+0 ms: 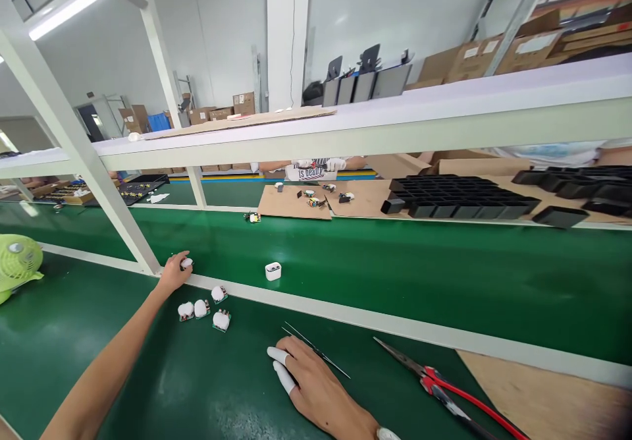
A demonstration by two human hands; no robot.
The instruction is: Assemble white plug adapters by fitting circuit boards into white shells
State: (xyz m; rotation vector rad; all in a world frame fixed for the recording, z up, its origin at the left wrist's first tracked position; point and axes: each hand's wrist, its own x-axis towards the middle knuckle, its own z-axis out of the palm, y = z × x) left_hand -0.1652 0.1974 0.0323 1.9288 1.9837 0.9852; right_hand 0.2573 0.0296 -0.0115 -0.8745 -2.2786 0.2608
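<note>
My left hand (174, 274) reaches to the pale strip by the frame post, its fingers closed on a small circuit board with a white, rounded top (186, 263). Several similar white-topped boards (221, 320) lie on the green bench nearer to me. My right hand (313, 384) rests palm down on the bench, two digits covered by white finger cots, with no object visible in its grasp. Along its far side lie thin metal tweezers (318, 352); whether the fingers touch them is unclear. Red-handled long-nose pliers (429, 381) are to the right.
A small white case (273, 271) stands on the green belt (395, 269) beyond the strip. Farther back are cardboard sheets (296, 204) with small parts and rows of black boxes (459, 193). A green fan (20, 262) is at left. Another person's gloved hands (336, 164) show under the shelf.
</note>
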